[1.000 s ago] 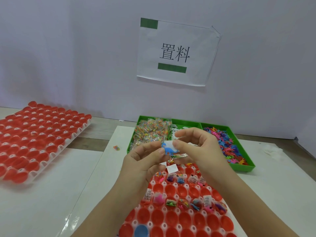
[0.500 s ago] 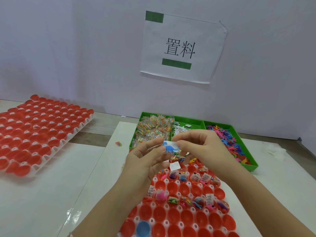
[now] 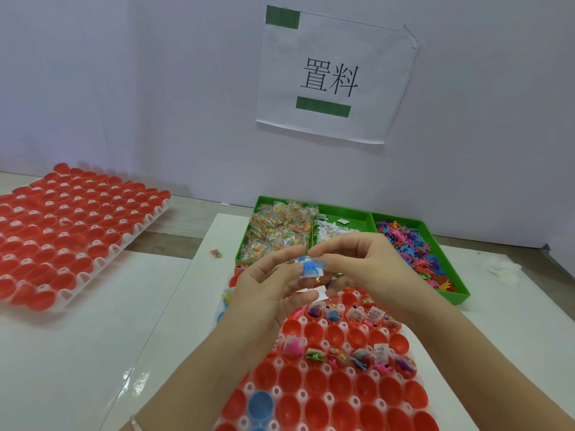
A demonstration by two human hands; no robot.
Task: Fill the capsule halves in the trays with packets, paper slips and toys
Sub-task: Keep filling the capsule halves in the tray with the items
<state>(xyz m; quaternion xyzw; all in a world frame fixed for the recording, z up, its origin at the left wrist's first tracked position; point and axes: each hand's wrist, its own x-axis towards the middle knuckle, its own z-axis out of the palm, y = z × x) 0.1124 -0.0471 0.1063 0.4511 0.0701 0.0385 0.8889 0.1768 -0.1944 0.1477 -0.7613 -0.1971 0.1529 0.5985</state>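
Two-handed pinch | left hand [image 3: 270, 283] and right hand [image 3: 361, 264] both grip blue dinosaur toy [image 3: 311, 266] against a paper slip [image 3: 306, 276], above the near capsule tray [image 3: 302, 395] | likely light, rubbery, floppy (slip creases easily) | best held mid-body

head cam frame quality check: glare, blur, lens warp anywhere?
Head view: light even, shadows faint; glare patch on the white table at lower left; left tray smears toward the frame edge; wall sign crisp, its edges leaning, perhaps lens warp; blue toy pinched between left hand and right hand slightly soft.
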